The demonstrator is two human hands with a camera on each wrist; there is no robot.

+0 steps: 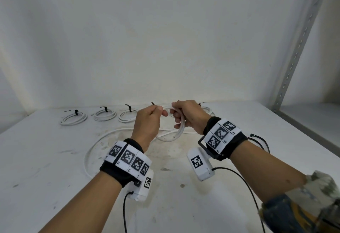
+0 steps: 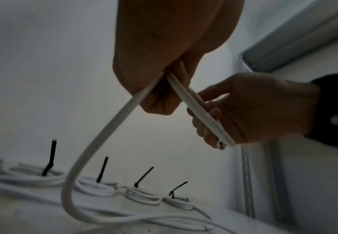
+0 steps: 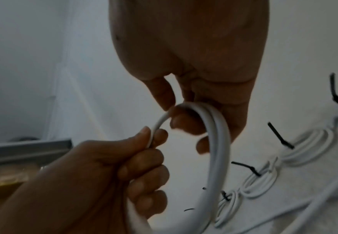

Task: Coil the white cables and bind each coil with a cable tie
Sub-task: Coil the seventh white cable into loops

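Both forearms reach forward toward twelve o'clock, raised, the left hand (image 1: 147, 120) fisted with thumb pinched against forefinger, the right hand (image 1: 185, 116) at its three o'clock, fingers (image 3: 186, 125) curled, knuckles nearly meeting.

A row of tied coils (image 1: 73, 117) lines the back edge of the bench (image 1: 46, 168), hard against the wall (image 1: 165, 39), with black tie tails (image 1: 129, 107) sticking up. A loose white cable (image 1: 95, 144) loops across the middle. A slotted metal upright (image 1: 294, 54) closes the right side. Bare bench lies open near left and front.
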